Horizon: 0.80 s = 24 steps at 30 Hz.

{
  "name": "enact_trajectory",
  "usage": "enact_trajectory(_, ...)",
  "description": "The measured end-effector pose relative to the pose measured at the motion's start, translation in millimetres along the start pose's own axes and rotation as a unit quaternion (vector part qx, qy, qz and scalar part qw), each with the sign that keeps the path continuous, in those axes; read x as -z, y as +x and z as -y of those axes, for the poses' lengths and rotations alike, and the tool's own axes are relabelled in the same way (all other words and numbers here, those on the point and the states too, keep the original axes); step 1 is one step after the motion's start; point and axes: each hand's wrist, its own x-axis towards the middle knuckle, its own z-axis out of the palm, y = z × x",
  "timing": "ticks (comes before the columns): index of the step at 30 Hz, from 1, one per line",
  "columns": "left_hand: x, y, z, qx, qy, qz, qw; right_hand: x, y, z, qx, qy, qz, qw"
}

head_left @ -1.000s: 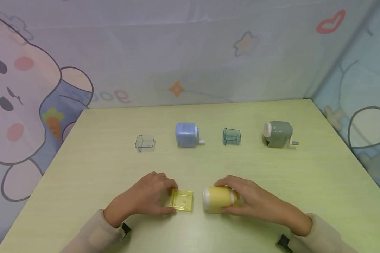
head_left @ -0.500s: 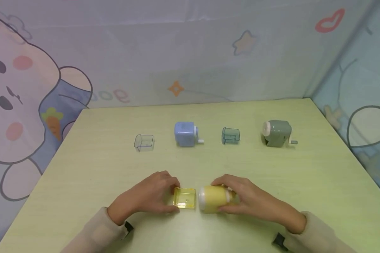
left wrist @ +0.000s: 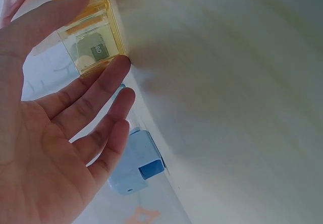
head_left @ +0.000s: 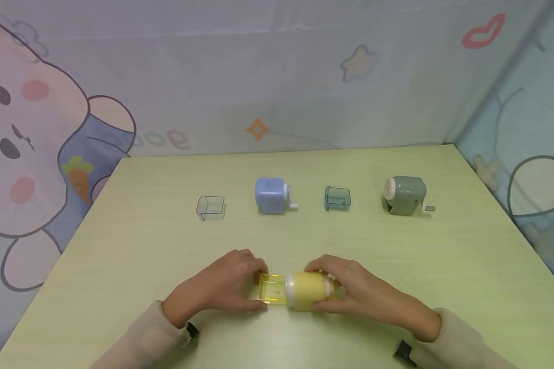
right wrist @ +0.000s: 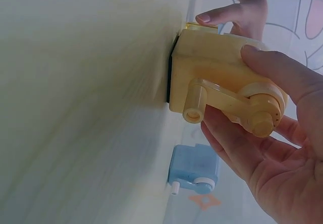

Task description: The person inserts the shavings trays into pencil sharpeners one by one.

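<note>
A yellow crank pencil sharpener (head_left: 308,291) stands on the table near the front middle, its crank side toward the right. My right hand (head_left: 362,287) grips its body between thumb and fingers; the right wrist view shows the crank handle (right wrist: 193,105) between them. With thumb and fingertips my left hand (head_left: 221,282) pinches the outer end of a clear yellow shavings drawer (head_left: 273,290). The drawer's right end meets the sharpener's white-rimmed front and looks partly inside it. How deep it sits is hidden. In the left wrist view the drawer (left wrist: 93,45) shows see-through walls.
Farther back stand a blue sharpener (head_left: 270,196) and a grey-green sharpener (head_left: 404,195), cranks to the right. A clear drawer (head_left: 211,206) lies left of the blue one, and a teal drawer (head_left: 337,198) lies between the two. A printed cloth (head_left: 189,77) hangs behind the table.
My left hand has moved right with the drawer, and my right hand has brought the sharpener slightly left. The gap between drawer and sharpener has closed.
</note>
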Motion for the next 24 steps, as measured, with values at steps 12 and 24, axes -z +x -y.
enact_trajectory(12, -0.8, 2.4, -1.6, 0.0, 0.006, 0.006, 1.0, -1.5, 2.6, 1.7, 0.007, -0.007, -0.005, 1.0)
enact_trajectory(24, 1.5, 1.7, -2.1, -0.003, 0.007, 0.008, 0.9999, -2.2, 4.1, 1.5, 0.008, -0.001, -0.002, 1.0)
